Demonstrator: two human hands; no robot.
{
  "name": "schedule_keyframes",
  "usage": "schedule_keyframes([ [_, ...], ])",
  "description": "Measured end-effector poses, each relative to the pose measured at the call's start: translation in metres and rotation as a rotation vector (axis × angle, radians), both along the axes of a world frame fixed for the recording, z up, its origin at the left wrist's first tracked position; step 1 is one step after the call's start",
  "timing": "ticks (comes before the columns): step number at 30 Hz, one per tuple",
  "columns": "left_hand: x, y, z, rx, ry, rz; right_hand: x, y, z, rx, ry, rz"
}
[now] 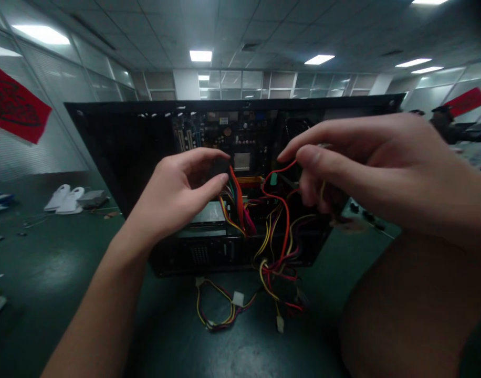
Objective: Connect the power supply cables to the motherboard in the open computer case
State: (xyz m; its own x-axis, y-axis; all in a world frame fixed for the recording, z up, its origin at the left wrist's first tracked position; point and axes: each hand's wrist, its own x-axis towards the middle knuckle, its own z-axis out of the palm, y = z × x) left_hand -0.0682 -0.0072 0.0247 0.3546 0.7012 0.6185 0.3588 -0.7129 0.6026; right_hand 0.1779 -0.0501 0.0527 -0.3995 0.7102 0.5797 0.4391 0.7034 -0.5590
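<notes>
An open black computer case [106, 113] stands on the green surface, its inside facing me. My left hand [173, 191] curves its thumb and forefinger around a cable bundle [237, 194] of orange, yellow and dark wires. Just to the right, my right hand [366, 163] has its fingers closed on a red cable [285, 210] that loops down to the lower edge. More thin wires hang below those fingers, and their ends are blurred. Behind the hands are a motherboard [227, 139] and a silver drive [209, 212]. The lower fingers of my left hand are hidden.
Loose power cables with a white connector [238, 298] spill onto the green surface [240, 352] in front of the case. White objects [65, 199] and a grey box [93, 198] lie at the left. Small dark parts [366, 215] lie to the right. A person [443, 123] is far right.
</notes>
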Motion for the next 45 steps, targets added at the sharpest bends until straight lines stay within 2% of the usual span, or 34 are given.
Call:
schedule_keyframes([
  [4, -0.006, -0.004, 0.004, 0.045, -0.051, 0.047, -0.005, 0.004, -0.007, -0.066, -0.165, 0.028],
  [8, -0.004, -0.01, 0.007, 0.056, -0.086, 0.045, -0.014, 0.0, -0.009, -0.06, -0.189, 0.049],
  [13, 0.007, -0.021, 0.008, 0.105, -0.084, 0.04, -0.028, 0.006, -0.007, 0.063, -0.109, 0.014],
  [18, 0.013, -0.024, 0.009, 0.039, -0.084, -0.028, -0.033, 0.024, -0.008, -0.082, -0.001, 0.181],
  [21, 0.01, -0.022, 0.008, -0.076, -0.072, -0.124, -0.027, 0.032, -0.009, -0.139, 0.074, 0.204],
  [24, 0.008, -0.02, 0.006, -0.115, -0.068, -0.172, -0.02, 0.035, -0.011, -0.156, 0.112, 0.208],
  [39, 0.001, -0.027, 0.011, -0.049, -0.002, -0.213, -0.023, 0.026, -0.011, -0.19, 0.247, 0.287],
  [45, 0.007, -0.022, 0.006, 0.027, -0.035, -0.175, -0.026, 0.028, -0.014, -0.143, 0.241, 0.226],
])
